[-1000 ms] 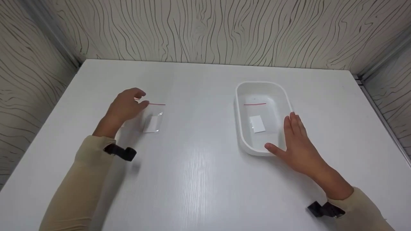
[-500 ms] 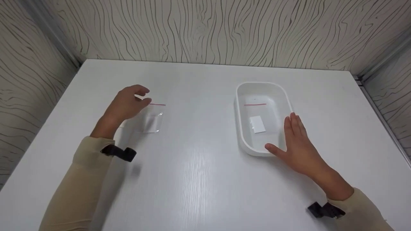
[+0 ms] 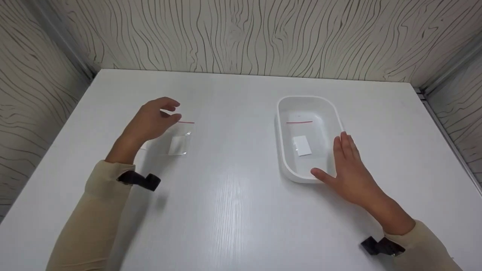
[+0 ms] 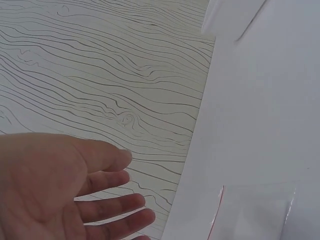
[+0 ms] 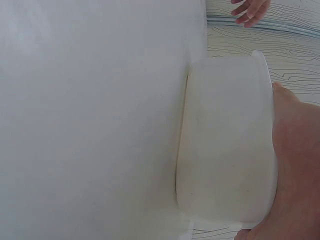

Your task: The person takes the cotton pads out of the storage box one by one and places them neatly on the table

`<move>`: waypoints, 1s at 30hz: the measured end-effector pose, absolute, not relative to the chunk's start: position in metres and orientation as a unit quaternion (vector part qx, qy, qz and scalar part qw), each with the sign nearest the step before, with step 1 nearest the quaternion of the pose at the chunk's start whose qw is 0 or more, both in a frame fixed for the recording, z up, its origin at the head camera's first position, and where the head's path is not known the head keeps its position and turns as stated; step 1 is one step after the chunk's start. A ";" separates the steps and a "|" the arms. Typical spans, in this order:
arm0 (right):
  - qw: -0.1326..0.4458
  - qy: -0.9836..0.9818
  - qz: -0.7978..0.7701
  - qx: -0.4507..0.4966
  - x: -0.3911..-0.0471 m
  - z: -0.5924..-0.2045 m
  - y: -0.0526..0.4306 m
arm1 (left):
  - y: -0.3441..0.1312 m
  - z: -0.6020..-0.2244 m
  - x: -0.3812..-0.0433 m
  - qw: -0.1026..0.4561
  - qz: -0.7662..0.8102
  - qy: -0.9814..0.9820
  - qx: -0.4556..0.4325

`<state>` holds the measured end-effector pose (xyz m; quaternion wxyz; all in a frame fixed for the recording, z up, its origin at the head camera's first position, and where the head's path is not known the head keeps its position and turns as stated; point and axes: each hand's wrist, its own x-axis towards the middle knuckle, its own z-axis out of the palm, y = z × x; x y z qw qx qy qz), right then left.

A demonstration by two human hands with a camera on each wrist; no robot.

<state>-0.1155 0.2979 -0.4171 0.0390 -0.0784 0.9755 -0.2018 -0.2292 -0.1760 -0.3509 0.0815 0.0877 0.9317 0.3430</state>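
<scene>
In the head view my left hand point(image 3: 145, 122) hovers above a clear zip bag point(image 3: 177, 145) with a red seal line and a white card inside. Its fingers are loosely bent and apart, and nothing shows between them; the left wrist view has the same bag point(image 4: 257, 215) at lower right. Part of this bag is hidden under the hand. My right hand point(image 3: 352, 180) rests with straight fingers along the right rim of a white plastic container point(image 3: 279, 139), thumb at its near corner. Inside the container lies another zip bag point(image 3: 302, 145), also red-sealed with a white card.
Both the container and the loose bag stand on a white table point(image 3: 226, 210). A panel with a wood-line pattern point(image 3: 233, 37) rises behind the table's far edge. A small pale edge point(image 3: 142, 149) shows beside the left wrist, mostly hidden.
My left hand has shifted slightly up and to the right, away from the near side of the table. The right hand, container and bags have stayed where they were.
</scene>
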 end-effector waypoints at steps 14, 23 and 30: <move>0.048 0.975 -0.204 -0.071 -0.115 -0.416 0.297 | -0.167 -0.341 -0.220 0.101 0.368 0.917 0.117; 0.044 0.975 -0.204 -0.077 -0.115 -0.415 0.298 | -0.160 -0.339 -0.220 0.100 0.383 0.910 0.124; 0.041 0.975 -0.201 -0.082 -0.115 -0.416 0.299 | -0.156 -0.340 -0.221 0.101 0.410 0.896 0.138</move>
